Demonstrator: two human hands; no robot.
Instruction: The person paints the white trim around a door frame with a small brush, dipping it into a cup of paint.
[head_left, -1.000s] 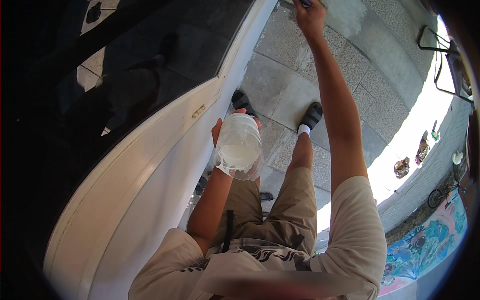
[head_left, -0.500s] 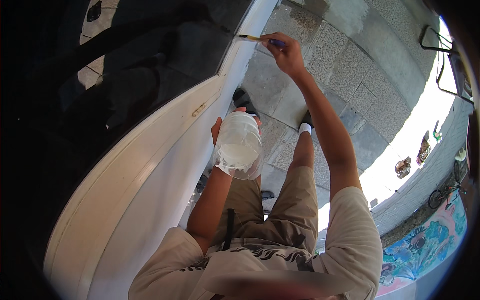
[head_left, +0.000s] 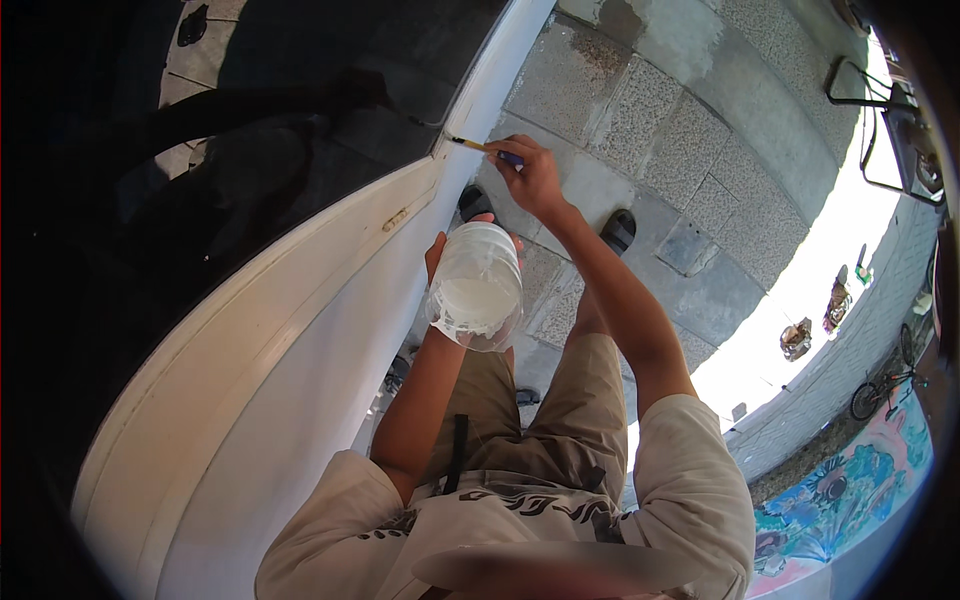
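Observation:
My left hand [head_left: 437, 255] is wrapped round a clear plastic tub [head_left: 478, 285], held tilted in front of my body, with white paint [head_left: 476, 304] inside and smeared near its rim. Most of the left fingers are behind the tub. Pinched in my right hand [head_left: 530, 180] is a thin paintbrush [head_left: 474, 145] with a yellowish and blue handle. Its bristle end meets the white frame [head_left: 433, 178] beside the dark glass pane [head_left: 330, 130], just above the frame's lower corner. The glass reflects my arm and the brush.
A small metal fitting [head_left: 396, 219] sits on the frame's lower rail. Grey paving [head_left: 640, 130] lies underfoot, with my black sandals [head_left: 619, 231] on it. Off to the right are a dark metal-framed chair [head_left: 880, 130], a bicycle [head_left: 880, 392] and a colourful mural [head_left: 850, 490].
My right hand has moved down and left with the brush, its tip sliding along the frame toward the lower corner. The tub stays nearly in place in my left hand.

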